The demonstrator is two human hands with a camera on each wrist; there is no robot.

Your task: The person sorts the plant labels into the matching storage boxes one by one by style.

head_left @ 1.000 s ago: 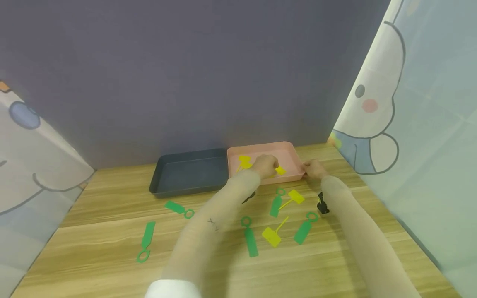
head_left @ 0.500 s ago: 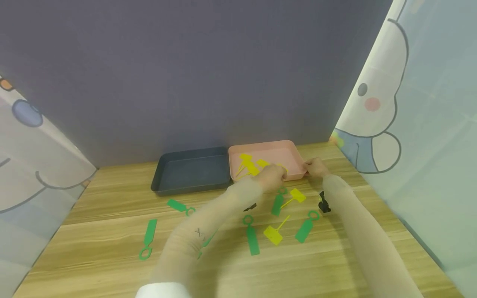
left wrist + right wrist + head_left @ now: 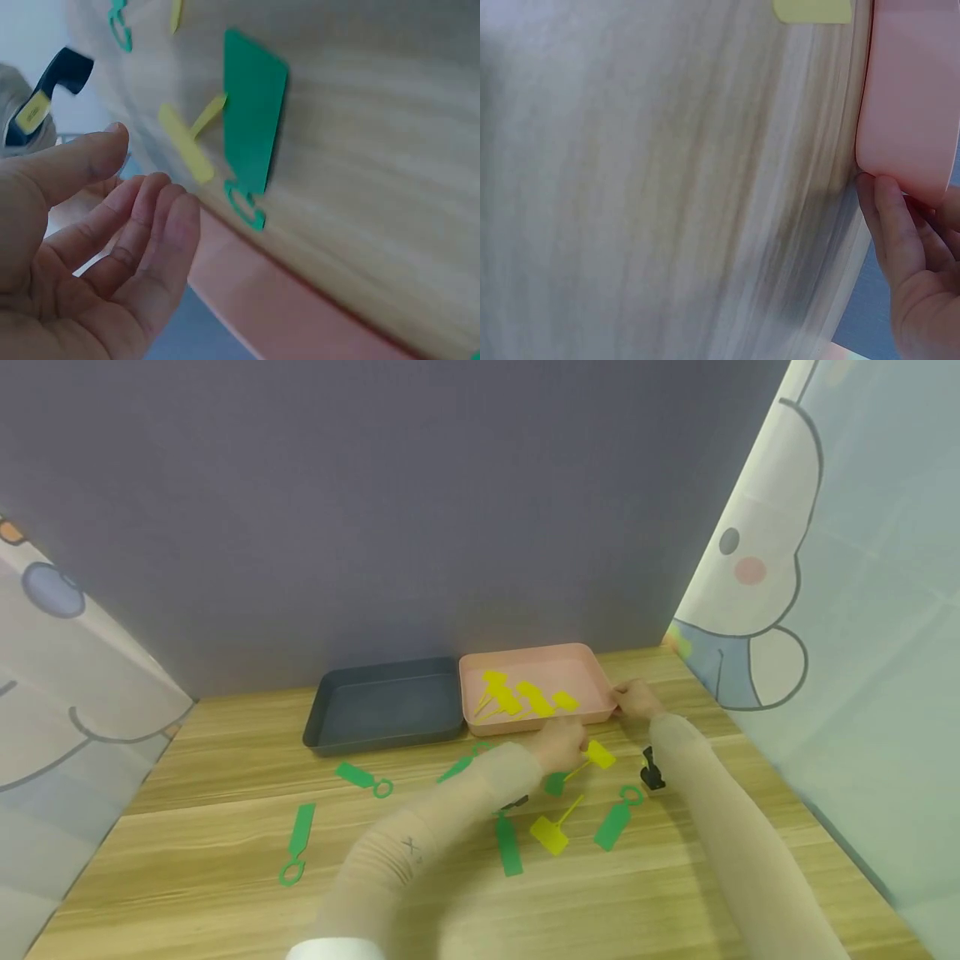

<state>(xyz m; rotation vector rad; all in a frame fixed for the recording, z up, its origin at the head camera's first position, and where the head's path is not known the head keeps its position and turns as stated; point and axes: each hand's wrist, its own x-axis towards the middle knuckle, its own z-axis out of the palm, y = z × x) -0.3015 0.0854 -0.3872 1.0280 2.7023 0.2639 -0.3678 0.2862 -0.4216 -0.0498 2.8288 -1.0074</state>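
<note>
Head view: the left hand (image 3: 561, 745) partly hides a green tag (image 3: 555, 784). Right wrist view: a yellow tag (image 3: 812, 10) is cut off above, the pink tray (image 3: 911, 90) at right.

A white sleeve (image 3: 337, 950) meets the X-marked left forearm (image 3: 450, 810).

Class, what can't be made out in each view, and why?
Head: one green tag, its ring hidden by the left hand.
Head: another green tag, its ring mostly hidden by the left forearm.
Left wrist: a yellow tag, cut off by the top edge.
Left wrist: print on a yellow label, too small and blurred.
Right wrist: yellow tag, cut off by the top edge.
</note>
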